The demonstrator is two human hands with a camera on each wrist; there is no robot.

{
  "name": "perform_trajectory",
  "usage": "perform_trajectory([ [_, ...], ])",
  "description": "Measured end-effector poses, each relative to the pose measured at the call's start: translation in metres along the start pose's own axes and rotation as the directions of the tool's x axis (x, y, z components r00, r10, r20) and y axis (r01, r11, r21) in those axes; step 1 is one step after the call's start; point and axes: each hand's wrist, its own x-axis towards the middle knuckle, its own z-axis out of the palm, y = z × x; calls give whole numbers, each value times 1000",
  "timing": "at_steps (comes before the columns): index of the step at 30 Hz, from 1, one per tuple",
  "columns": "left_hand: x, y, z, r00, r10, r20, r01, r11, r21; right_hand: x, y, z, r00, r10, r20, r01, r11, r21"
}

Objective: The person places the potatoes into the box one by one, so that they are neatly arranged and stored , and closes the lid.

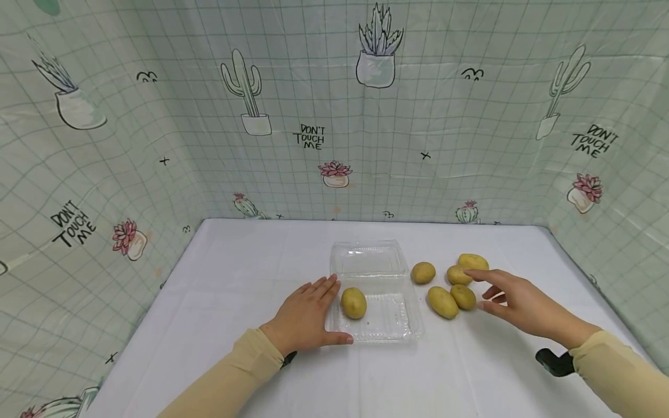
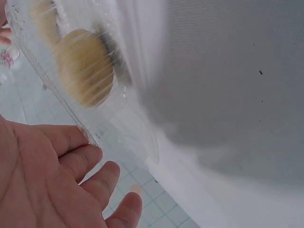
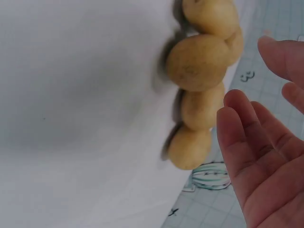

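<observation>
Container: clear, rectangular plastic box (image 1: 389, 318), lid (image 1: 368, 259) folded back on the far side; the left hand (image 1: 305, 316) rests against its left edge.
Boxed potato: yellow-brown, oval potato (image 1: 353, 303), lying in the left part of the base.
Loose potatoes: five, all yellow-brown, right of the box.
Nearest the box: roundish potato (image 1: 423, 273), apart from the rest.
Farther back: elongated potato (image 1: 474, 261), a small rounded potato (image 1: 457, 275) just before it.
Front pair: slanted, longer oval potato (image 1: 442, 302) beside a shorter oval potato (image 1: 463, 296).
Right hand (image 1: 514, 299): beside these, contact unclear.
</observation>
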Motion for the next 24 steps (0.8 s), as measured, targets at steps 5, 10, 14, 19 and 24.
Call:
perform_trajectory([
  [5, 1, -1, 1, 1000, -1, 0, 1, 1000, 1, 0, 11, 3, 997, 68, 46, -69, 998, 9],
  [10, 0, -1, 0, 1000, 4, -3, -4, 1000, -6, 2, 21, 13, 993, 88, 79, -91, 995, 33],
  [14, 0, 0, 1, 1000, 2, 2, -2, 1000, -6, 2, 27, 21, 997, 56, 62, -59, 997, 50],
  [19, 1, -2, 2, 1000, 0, -4, 0, 1000, 0, 5, 31, 29, 998, 40, 52, -45, 994, 97],
  [24, 1, -3, 4, 1000, 2, -5, -2, 1000, 10, 8, 30, 34, 993, 88, 81, -97, 989, 113],
])
